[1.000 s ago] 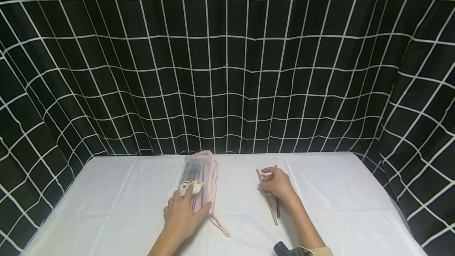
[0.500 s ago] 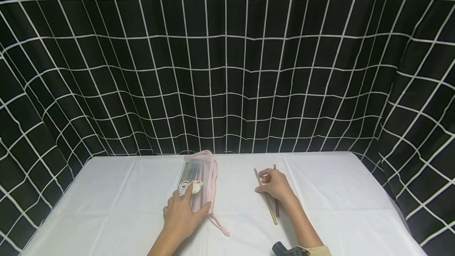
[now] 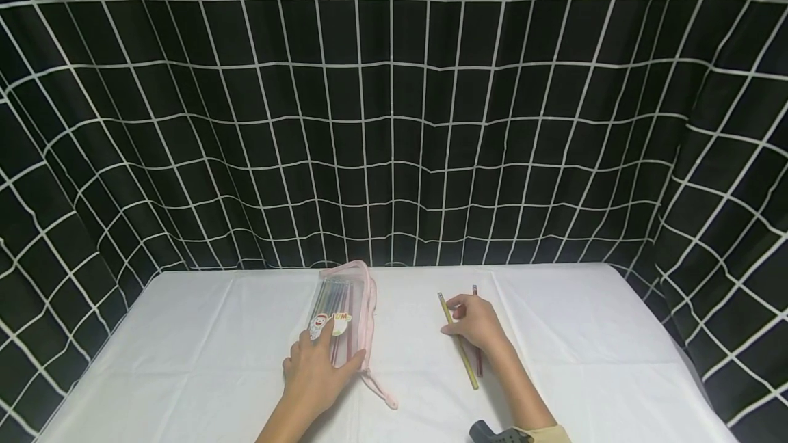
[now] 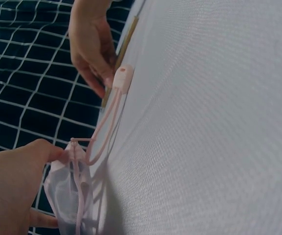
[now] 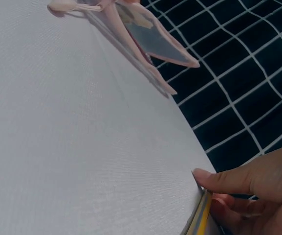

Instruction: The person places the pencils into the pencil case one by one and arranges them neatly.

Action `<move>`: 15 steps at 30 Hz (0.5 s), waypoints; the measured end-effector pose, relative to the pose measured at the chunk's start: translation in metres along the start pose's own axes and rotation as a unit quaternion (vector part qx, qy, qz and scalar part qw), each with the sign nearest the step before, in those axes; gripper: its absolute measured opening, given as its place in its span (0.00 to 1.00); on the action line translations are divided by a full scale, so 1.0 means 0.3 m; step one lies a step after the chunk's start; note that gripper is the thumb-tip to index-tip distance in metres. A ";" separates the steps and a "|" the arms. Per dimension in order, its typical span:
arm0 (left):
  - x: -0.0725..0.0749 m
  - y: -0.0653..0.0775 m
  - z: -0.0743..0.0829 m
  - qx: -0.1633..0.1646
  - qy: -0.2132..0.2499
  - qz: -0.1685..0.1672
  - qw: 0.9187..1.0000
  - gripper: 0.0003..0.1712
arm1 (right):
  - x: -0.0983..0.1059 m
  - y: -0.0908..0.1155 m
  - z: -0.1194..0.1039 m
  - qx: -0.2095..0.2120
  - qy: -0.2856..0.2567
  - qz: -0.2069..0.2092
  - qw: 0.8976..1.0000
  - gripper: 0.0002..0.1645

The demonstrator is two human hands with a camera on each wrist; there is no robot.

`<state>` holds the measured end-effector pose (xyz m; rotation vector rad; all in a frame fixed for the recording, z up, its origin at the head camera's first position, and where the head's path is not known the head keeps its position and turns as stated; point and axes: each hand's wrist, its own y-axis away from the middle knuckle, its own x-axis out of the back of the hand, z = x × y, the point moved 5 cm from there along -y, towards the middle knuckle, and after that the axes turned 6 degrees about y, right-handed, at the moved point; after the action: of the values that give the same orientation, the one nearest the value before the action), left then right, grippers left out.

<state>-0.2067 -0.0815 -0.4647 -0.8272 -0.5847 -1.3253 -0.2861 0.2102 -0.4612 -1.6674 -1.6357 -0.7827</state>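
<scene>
My left hand [image 3: 315, 376] rests on a clear pencil case [image 3: 368, 323] with pink trim, its index finger stretched over the stickers and its thumb at the zipped edge. Several pencils [image 3: 332, 292] show through the case's clear side. To the right, my right hand [image 3: 480, 323] pinches a yellow pencil [image 3: 466, 363] between thumb and fingers near its upper part. In the right wrist view, the thumb lies against one side of this yellow pencil [image 5: 203, 213], with fingers behind it. Partly hidden under the right hand, a dark red pencil [image 3: 479, 363] lies on the white cloth.
A pink zip pull cord [image 3: 383, 392] trails from the near end of the case onto the white tablecloth [image 3: 203, 354]. Behind the table's far edge hangs a black curtain [image 3: 406, 142] with white grid lines, which also runs along both sides.
The right hand has shifted slightly left and closed its fingertips on the yellow pencil, whose upper end has moved a little left. The left hand and the case stay put.
</scene>
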 end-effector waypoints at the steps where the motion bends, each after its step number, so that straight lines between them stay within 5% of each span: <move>1: 0.001 0.000 0.001 0.000 0.001 0.000 1.000 0.49 | 0.001 0.000 0.000 0.002 -0.001 0.000 1.000 0.31; 15: 0.000 0.000 0.000 0.000 0.004 -0.001 1.000 0.48 | 0.008 -0.001 0.011 -0.018 -0.051 -0.008 0.999 0.27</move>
<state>-0.2067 -0.0815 -0.4648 -0.8205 -0.5796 -1.3308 -0.2863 0.2143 -0.4612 -1.7465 -1.7162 -0.7512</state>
